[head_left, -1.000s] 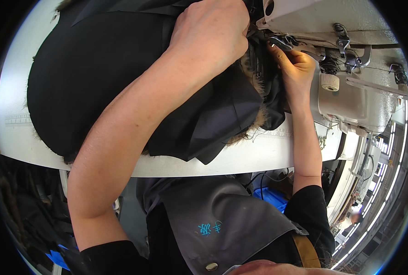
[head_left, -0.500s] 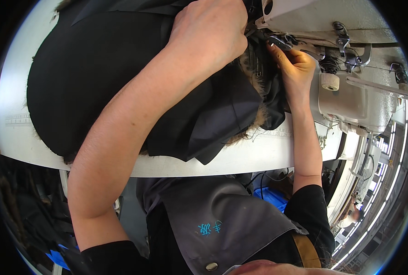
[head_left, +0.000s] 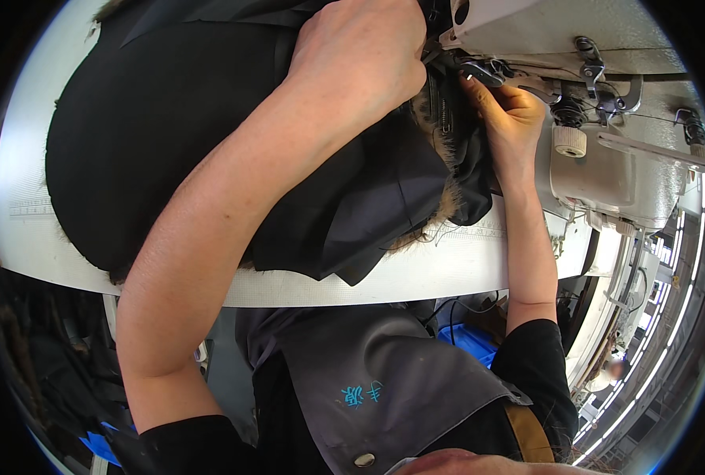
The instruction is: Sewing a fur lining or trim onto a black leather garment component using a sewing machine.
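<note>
A black garment (head_left: 154,111) with brown fur edging (head_left: 447,198) and a zipper (head_left: 444,111) lies bunched on the white table (head_left: 28,198). My left hand (head_left: 356,55) rests curled on the garment beside the sewing machine (head_left: 518,28); its fingertips are hidden against the dark fabric. My right hand (head_left: 507,111) is right of the zipper, thumb and fingers closed at a dark piece by the machine's needle area, too small and dark to name.
The machine's metal levers and knurled knob (head_left: 569,141) stand beside my right hand. Below the table edge are dark piled fabric (head_left: 39,348), cables and a blue bin (head_left: 467,336). Far right, a person (head_left: 602,376) sits in the workroom under strip lights.
My left hand and forearm have shifted very slightly leftward with the fabric beneath. My right hand has barely moved.
</note>
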The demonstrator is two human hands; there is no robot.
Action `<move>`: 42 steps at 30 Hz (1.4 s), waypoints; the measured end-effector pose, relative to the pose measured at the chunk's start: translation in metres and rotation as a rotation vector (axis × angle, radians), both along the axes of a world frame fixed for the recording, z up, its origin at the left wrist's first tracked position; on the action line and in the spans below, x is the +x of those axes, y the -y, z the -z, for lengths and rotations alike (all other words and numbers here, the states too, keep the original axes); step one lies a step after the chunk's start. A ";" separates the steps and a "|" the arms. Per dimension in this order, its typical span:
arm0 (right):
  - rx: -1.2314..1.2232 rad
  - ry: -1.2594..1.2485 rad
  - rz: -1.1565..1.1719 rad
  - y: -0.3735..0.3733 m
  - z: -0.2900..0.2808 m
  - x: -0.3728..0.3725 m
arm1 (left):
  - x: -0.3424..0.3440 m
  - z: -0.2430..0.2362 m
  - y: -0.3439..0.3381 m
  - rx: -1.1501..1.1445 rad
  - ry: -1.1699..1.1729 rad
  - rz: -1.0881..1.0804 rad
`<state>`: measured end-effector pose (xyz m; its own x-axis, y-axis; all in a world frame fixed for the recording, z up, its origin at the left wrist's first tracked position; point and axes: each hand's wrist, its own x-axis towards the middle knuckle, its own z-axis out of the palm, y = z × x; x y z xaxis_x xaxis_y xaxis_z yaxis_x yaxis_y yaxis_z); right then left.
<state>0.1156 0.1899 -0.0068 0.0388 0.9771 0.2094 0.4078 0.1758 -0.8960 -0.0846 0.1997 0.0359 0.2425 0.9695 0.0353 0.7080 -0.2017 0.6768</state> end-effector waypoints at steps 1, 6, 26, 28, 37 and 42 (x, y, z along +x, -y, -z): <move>-0.001 0.006 0.004 0.000 0.000 0.000 | 0.000 0.001 0.000 0.016 0.008 0.000; -0.004 -0.013 0.015 0.000 0.000 -0.002 | 0.001 0.001 0.000 0.015 0.002 0.005; -0.017 -0.012 0.010 0.000 -0.001 -0.001 | 0.001 0.000 -0.001 0.003 0.007 0.005; -0.012 0.001 0.000 0.001 -0.002 -0.001 | 0.001 0.003 0.000 0.069 0.016 -0.007; -0.002 0.019 -0.009 0.001 -0.003 -0.002 | 0.001 0.000 -0.002 0.010 -0.005 0.022; 0.015 -0.006 -0.008 0.000 0.000 -0.001 | 0.002 0.000 -0.001 0.012 0.007 0.019</move>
<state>0.1145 0.1900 -0.0067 0.0325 0.9741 0.2240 0.4008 0.1926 -0.8957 -0.0830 0.2011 0.0361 0.2603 0.9643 0.0487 0.6992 -0.2230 0.6793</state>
